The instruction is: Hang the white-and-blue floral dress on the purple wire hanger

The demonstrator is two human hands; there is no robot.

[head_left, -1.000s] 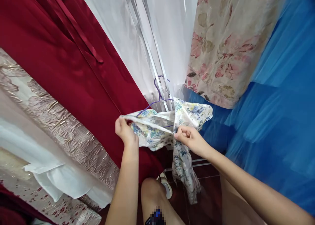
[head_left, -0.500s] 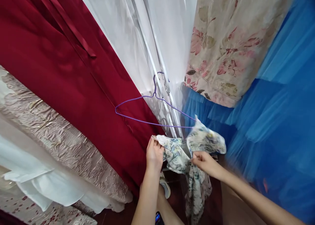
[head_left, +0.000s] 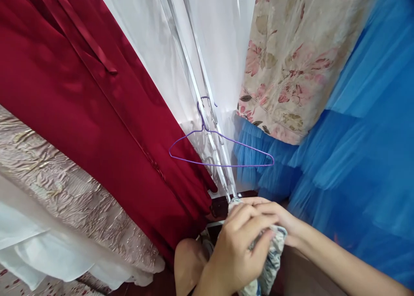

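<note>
A patterned garment (head_left: 274, 255), white with blue, green and grey marks, is bunched up low in front of me. My left hand (head_left: 241, 244) is closed on the garment, its fingers across the near side. Behind it, my right hand (head_left: 284, 220) is closed on the same cloth; its fingertips are partly covered by my left hand. Above both hands a purple wire hanger (head_left: 237, 165) hangs bare, its hook on a white metal rack (head_left: 198, 89).
Long red fabric (head_left: 123, 145) and textured pinkish fabric (head_left: 106, 218) hang on the left, with white cloth (head_left: 42, 248) lower down. A floral garment (head_left: 287, 67) and blue tulle (head_left: 362, 175) hang on the right. My bent knee (head_left: 189, 261) shows below.
The garment's end has come off the hanger's right side, and the hanger now hangs free. My hands have come together, bunching the garment lower down.
</note>
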